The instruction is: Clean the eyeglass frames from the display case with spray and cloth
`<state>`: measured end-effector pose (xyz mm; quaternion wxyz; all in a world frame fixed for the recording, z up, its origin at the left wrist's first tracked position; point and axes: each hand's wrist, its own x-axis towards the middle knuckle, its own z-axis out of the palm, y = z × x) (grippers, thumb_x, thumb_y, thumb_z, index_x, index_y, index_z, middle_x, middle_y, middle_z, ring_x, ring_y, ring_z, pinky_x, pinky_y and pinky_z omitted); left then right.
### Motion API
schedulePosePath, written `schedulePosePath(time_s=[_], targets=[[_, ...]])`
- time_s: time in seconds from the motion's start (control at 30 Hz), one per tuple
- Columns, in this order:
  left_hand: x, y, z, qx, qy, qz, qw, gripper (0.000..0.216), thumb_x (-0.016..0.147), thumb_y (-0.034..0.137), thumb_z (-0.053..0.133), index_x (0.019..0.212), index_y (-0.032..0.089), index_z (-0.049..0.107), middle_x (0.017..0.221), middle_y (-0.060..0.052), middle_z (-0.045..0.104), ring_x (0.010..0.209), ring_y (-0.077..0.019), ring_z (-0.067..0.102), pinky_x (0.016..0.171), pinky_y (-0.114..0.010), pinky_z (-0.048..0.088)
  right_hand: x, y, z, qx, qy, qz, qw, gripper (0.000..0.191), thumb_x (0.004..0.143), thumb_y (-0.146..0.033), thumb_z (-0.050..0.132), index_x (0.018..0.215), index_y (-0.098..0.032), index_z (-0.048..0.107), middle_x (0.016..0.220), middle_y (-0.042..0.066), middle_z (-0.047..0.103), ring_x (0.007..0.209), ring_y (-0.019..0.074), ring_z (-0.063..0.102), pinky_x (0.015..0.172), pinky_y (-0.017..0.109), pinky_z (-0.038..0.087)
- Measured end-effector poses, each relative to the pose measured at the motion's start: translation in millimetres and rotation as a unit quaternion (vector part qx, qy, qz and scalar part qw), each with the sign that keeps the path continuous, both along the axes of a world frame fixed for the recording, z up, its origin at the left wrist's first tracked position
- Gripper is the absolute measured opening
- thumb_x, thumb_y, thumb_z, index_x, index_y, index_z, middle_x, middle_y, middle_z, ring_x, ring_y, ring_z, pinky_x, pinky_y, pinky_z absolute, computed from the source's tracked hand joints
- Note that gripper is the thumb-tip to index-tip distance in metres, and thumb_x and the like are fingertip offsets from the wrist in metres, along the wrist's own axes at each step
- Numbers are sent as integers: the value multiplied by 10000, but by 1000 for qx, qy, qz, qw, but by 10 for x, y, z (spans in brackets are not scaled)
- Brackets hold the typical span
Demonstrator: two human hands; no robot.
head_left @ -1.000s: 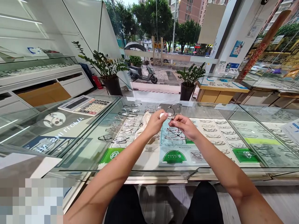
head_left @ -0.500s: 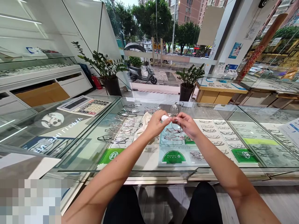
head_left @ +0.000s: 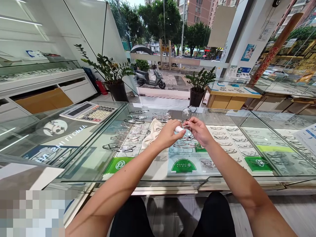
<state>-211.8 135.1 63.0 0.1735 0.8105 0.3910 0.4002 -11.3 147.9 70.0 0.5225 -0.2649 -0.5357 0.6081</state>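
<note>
Above the glass counter my left hand [head_left: 169, 134] is closed around a small white tube [head_left: 179, 129], whose rounded end shows past the thumb. Most of the tube is hidden in the palm. My right hand [head_left: 200, 132] pinches a pair of thin-rimmed glasses [head_left: 186, 114] near the bridge. One round lens stands above the fingers, the other hangs below them. The tube's end is close to the glasses; whether they touch I cannot tell. A crumpled cream cloth [head_left: 151, 134] lies on the counter beside my left hand.
The glass display counter [head_left: 153, 177] holds rows of glasses under its top. On the left lie a calculator [head_left: 88, 112] and several frames [head_left: 118, 147]. A white sheet [head_left: 307, 138] is at the right. Two potted plants [head_left: 118, 90] stand beyond.
My left hand has turned, and the white tube has shifted right and slightly down toward the glasses. The glasses have tilted a little, their upper lens now clearer. More of the cloth shows.
</note>
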Motion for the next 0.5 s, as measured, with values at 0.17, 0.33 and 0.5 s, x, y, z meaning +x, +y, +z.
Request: schedulePosePath(time_s=[0.17,0.33,0.5], targets=[[-191,68,94,-25,-70,68,995,447,986,666,617,931,223,590,948,-48,652,900,-258,589,820,-361,409,85,20,64,-2,25,-20,999,407,740,-525,1004,829,-270,700,955,4,803,975,180,714,960,327,583],[-805,395,234,27,-104,314,943,170,994,351,672,1030,214,577,1048,-65,649,1042,-281,626,969,-387,451,178,80,59,-2,21,-47,999,393,743,-504,997,844,-279,691,980,13,792,994,197,705,956,354,590],[-1620,623,242,34,-115,474,872,221,1023,261,637,1226,175,635,1329,-184,614,1354,-334,572,1184,-439,437,201,150,-17,-5,6,-50,999,374,751,-494,983,849,-281,692,996,18,785,1014,205,702,916,354,593]])
